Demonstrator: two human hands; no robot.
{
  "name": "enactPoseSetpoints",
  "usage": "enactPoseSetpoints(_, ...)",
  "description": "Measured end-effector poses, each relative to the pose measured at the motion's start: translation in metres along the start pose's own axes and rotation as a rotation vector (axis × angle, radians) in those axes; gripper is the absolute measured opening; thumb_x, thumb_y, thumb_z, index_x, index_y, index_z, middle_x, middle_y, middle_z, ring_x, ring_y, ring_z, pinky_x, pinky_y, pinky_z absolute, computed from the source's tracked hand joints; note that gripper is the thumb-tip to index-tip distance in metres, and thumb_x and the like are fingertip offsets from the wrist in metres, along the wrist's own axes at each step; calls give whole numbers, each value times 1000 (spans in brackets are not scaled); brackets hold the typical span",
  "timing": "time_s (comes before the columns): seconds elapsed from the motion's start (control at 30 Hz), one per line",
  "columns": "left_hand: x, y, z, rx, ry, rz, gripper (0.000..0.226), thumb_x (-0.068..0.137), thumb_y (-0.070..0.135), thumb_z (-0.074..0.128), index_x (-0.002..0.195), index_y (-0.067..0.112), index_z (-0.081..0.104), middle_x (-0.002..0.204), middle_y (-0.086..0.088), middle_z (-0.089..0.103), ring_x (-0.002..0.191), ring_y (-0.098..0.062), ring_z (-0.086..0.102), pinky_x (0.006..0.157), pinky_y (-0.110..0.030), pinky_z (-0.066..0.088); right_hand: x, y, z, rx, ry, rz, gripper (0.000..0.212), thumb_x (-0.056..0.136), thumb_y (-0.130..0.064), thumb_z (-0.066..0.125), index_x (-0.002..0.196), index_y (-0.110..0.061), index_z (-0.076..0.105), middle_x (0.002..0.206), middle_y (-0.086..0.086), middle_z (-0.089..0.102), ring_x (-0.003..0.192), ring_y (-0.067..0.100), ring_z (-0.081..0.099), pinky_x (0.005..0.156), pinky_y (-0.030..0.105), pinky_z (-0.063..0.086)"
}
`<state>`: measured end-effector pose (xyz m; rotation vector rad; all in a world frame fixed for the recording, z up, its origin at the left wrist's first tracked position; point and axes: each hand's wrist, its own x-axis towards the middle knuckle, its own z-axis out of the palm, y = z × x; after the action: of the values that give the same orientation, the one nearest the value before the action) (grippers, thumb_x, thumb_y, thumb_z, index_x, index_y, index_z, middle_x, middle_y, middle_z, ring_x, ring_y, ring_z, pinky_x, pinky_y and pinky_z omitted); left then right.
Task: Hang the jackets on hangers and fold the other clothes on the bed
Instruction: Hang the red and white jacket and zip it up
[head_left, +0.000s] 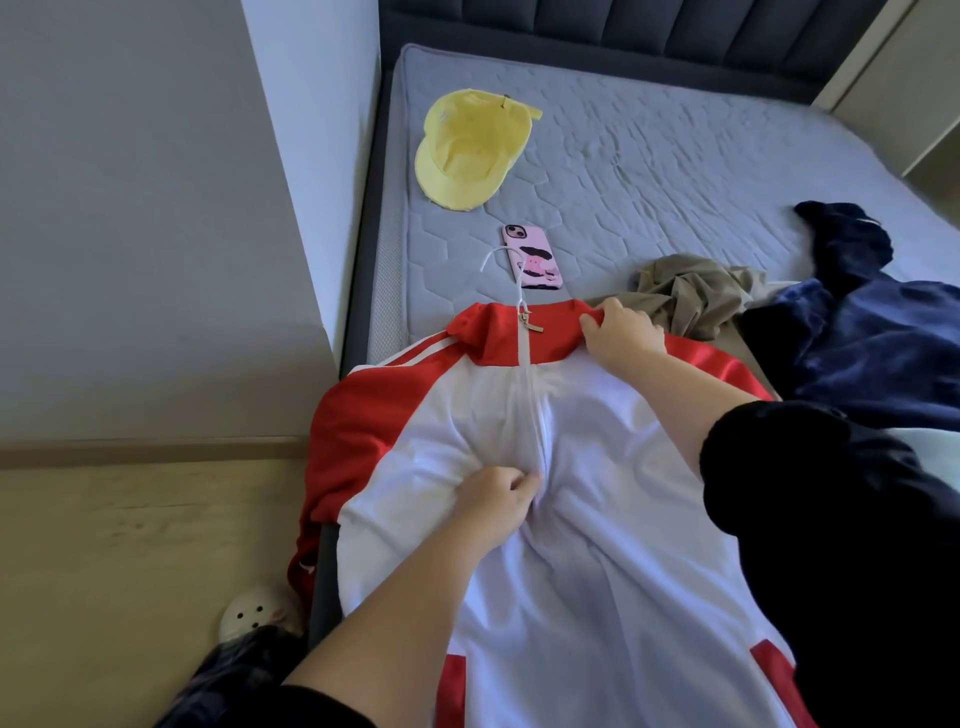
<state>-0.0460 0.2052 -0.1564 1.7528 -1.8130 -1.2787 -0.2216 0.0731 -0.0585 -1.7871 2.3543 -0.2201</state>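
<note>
A red and white zip jacket (597, 467) lies front-up over the near corner of the bed (675, 171). A white hanger's hook (506, 262) sticks out of its red collar; the rest of the hanger is hidden inside. My right hand (621, 332) grips the right side of the collar. My left hand (501, 501) pinches the white fabric at the zip, mid-chest, and the cloth bunches around it. One red sleeve hangs off the bed's left edge.
A beige garment (691, 291) and a dark blue garment (878, 332) lie crumpled to the right of the jacket. Beyond the collar lie a pink phone (532, 257) and a yellow cap (467, 150). A wall runs along the bed's left side; a slippered foot (254, 613) stands on the wood floor.
</note>
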Motion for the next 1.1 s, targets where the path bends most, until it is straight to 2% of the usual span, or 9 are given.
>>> enactPoseSetpoints(0.13,-6,13,-10,-127,29,66,11,90,23,57,87,14,62,88,0,68,85,-18,61,77,-27,46,-14,-4,-4,65,132,-35,39,89,-50,48,102,-13,48,105,11,63,109,33,52,90,42,33)
enactPoseSetpoints(0.23,-11,26,-30,-85,112,129,15,87,6,55,94,7,68,99,-7,65,91,-18,57,81,-21,42,-25,-8,-23,226,187,20,40,86,-51,55,94,-12,50,100,10,64,105,33,55,90,40,32)
enactPoseSetpoints(0.33,-23,43,-68,-19,470,258,25,81,-8,53,99,0,69,108,-15,62,106,-28,55,92,-24,37,-40,-11,-52,385,236,-58,29,81,-41,67,90,-15,57,91,5,63,100,31,56,92,40,34)
enactPoseSetpoints(0.47,-45,79,-136,121,931,412,30,80,-2,62,110,-2,62,113,-20,59,108,-39,53,94,-44,41,-70,-27,-97,524,276,-191,36,71,-26,78,104,-20,62,93,1,64,99,25,58,97,40,38)
enactPoseSetpoints(0.6,-69,113,-198,78,712,378,36,97,21,53,129,7,54,126,-14,58,120,-31,51,103,-43,39,-101,-54,-142,670,316,-273,33,67,-21,80,92,-27,61,81,-8,63,88,20,60,90,42,46)
enactPoseSetpoints(0.67,-88,124,-226,142,573,376,34,97,28,51,128,16,56,123,-9,60,117,-26,54,99,-39,41,-117,-69,-166,738,346,-304,31,66,-22,81,90,-29,62,82,-8,65,87,19,61,88,42,49)
enactPoseSetpoints(0.83,-166,146,-299,204,666,424,37,92,39,59,127,30,56,114,6,64,105,-15,58,81,-21,39,-157,-110,-228,893,467,-394,29,65,-20,82,80,-31,60,72,-17,60,84,18,62,87,43,49)
enactPoseSetpoints(0.97,-233,163,-356,309,814,387,24,89,44,61,96,21,66,85,6,68,84,-19,62,69,-29,46,-192,-155,-274,1035,557,-475,27,65,-20,83,79,-28,61,71,-17,60,82,15,63,84,42,51)
enactPoseSetpoints(1.1,-299,188,-409,412,1105,282,32,89,42,61,68,19,55,68,0,59,75,-30,58,60,-31,38,-226,-211,-326,1120,615,-591,27,67,-21,81,82,-26,59,82,-6,64,84,17,61,80,36,51)
